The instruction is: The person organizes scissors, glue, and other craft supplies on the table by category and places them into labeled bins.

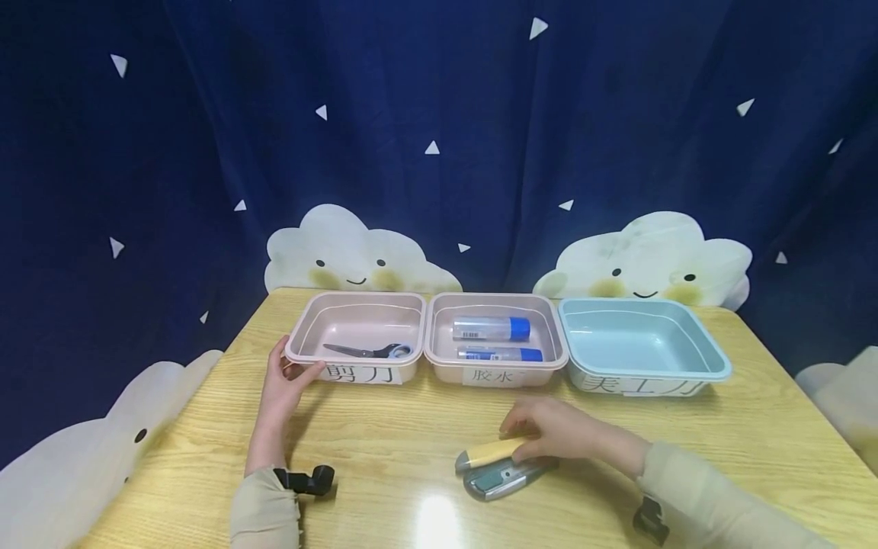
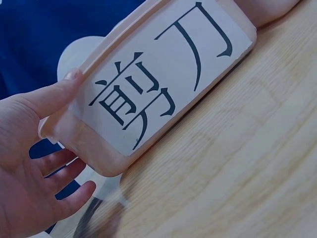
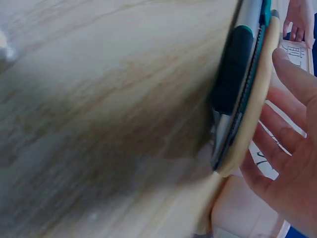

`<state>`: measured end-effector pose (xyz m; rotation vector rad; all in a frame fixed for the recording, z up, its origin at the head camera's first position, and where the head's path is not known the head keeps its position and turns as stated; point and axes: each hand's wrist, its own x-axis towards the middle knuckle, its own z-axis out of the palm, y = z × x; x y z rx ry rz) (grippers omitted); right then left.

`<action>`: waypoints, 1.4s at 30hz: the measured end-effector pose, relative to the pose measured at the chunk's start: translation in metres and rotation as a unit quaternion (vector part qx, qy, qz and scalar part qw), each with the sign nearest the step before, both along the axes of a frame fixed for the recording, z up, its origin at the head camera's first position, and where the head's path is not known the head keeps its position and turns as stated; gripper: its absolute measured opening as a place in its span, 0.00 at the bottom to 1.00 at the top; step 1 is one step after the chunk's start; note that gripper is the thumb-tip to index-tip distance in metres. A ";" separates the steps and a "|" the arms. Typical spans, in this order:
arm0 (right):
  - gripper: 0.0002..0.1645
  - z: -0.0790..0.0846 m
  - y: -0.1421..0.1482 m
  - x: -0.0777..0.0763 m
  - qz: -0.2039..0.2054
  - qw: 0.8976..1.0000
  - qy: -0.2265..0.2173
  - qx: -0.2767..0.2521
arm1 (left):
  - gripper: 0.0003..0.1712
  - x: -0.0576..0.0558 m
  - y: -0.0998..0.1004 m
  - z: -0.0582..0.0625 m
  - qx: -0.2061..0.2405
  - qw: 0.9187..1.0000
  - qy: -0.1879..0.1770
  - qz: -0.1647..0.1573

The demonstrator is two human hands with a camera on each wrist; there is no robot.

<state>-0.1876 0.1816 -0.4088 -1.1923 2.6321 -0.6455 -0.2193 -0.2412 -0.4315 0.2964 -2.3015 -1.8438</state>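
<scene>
My left hand [image 1: 291, 381] holds the left front corner of a pink bin [image 2: 106, 166], with the thumb on the front rim and the fingers round the end. Scissors [image 1: 370, 351] lie in this bin. On the table, my right hand [image 1: 559, 428] is at the right end of a yellow utility knife [image 1: 490, 453], thumb and fingers spread beside it in the right wrist view. Whether the fingertips touch it I cannot tell. Against the yellow knife lies a green and grey utility knife [image 1: 497, 480], partly below the hand.
A second pink bin [image 1: 497, 300] in the middle holds two glue tubes [image 1: 490, 329] with blue caps. At its right stands a light blue bin [image 1: 645, 347]. All three carry labels in front. A dark curtain [image 1: 439, 99] with clouds hangs behind the wooden table [image 1: 384, 435].
</scene>
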 end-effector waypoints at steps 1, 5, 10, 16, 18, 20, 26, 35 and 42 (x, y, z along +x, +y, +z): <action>0.20 -0.001 0.000 0.001 0.000 1.000 -0.004 0.002 | 0.53 0.000 0.000 0.000 -0.002 1.000 -0.001 -0.001; 0.19 -0.003 -0.001 0.002 -0.003 1.000 -0.008 0.015 | 0.52 0.001 0.000 0.001 -0.007 1.000 -0.004 -0.001; 0.19 -0.005 -0.003 0.003 0.002 1.000 0.001 0.012 | 0.52 0.002 0.001 0.002 -0.009 1.000 0.001 0.000; 0.17 -0.007 -0.004 0.004 0.008 1.000 -0.006 0.018 | 0.52 0.001 0.001 0.003 -0.005 1.000 -0.002 -0.006; 0.17 -0.007 -0.004 0.004 0.006 1.000 -0.012 0.021 | 0.52 0.001 0.002 0.003 -0.004 1.000 -0.004 -0.006; 0.17 -0.007 -0.004 0.004 0.003 1.000 -0.019 0.023 | 0.52 0.001 0.002 0.003 -0.003 1.000 -0.005 -0.006; 0.17 -0.009 -0.004 0.004 -0.004 0.999 -0.043 0.016 | 0.52 0.001 0.002 0.002 -0.003 1.000 -0.003 -0.005; 0.15 -0.003 0.001 0.006 -0.010 1.000 0.024 -0.011 | 0.53 0.001 0.003 0.003 -0.001 1.000 -0.001 -0.007; 0.17 0.013 0.006 0.006 -0.011 0.997 0.076 -0.002 | 0.53 -0.001 0.000 0.001 -0.010 1.000 -0.005 -0.002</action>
